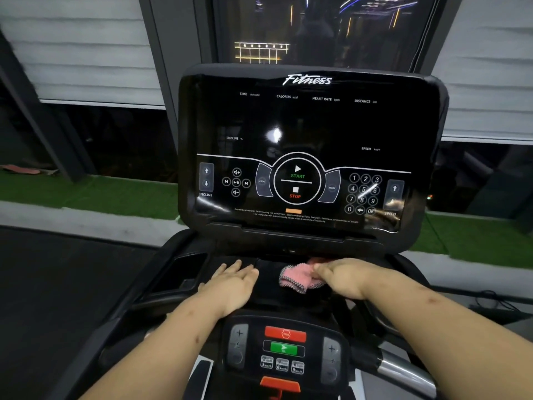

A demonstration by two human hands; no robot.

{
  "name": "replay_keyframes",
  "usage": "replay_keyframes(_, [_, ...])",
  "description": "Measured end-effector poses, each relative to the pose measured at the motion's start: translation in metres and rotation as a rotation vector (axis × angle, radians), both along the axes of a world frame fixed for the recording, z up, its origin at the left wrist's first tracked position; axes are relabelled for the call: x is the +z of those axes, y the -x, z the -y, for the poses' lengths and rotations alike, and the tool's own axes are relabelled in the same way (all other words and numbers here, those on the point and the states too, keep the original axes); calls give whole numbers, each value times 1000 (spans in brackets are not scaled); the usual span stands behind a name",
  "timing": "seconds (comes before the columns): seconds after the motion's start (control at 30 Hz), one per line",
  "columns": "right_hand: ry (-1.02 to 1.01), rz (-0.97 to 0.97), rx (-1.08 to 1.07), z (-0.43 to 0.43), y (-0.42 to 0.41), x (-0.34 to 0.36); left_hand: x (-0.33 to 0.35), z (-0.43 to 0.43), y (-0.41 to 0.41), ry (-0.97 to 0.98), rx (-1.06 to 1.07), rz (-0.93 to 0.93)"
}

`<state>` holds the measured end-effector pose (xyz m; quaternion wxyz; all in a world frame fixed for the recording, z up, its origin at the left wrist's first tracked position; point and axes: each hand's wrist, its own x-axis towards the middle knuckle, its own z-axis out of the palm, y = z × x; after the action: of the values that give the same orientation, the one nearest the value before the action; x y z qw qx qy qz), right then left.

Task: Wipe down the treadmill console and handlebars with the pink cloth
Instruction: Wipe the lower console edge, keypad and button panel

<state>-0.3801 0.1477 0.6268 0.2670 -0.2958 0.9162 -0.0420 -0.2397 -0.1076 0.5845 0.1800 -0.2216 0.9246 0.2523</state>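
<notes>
The pink cloth (297,277) lies bunched on the dark ledge (268,262) of the treadmill, just under the lower edge of the console screen (305,125) and a little right of the ledge's middle. The right hand (343,277) covers the cloth's right side with its fingers curled into the bunch, so it is grasping the cloth. The cloth's left part, with its dark-stitched hem, spills free toward the ledge's middle. The left hand (230,280) rests flat on the left half of the ledge with its fingers straight, holding nothing and apart from the cloth. The cloth looks like a light, soft terry rag. It should crumple and fold under any pressure and will probably drag rather than slide on the matte plastic. A full-palm hold on the gathered middle seems best, with loose corners tucked in so they do not catch the buttons of the lower control panel (284,349). The glossy screen shows streaks and will likely need a flatter, spread pad. The chrome handlebar (403,370), at the near right, suits wrapping the cloth around it.
</notes>
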Motion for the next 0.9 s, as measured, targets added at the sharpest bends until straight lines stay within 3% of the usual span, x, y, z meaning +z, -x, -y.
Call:
replay_keyframes(0.5, [-40,28,166,-22,-28,2,1,-2,1,0,0,8])
replay_keyframes(0.9, [-105,44,194,77,-36,-6,8,-6,0,1,15,19])
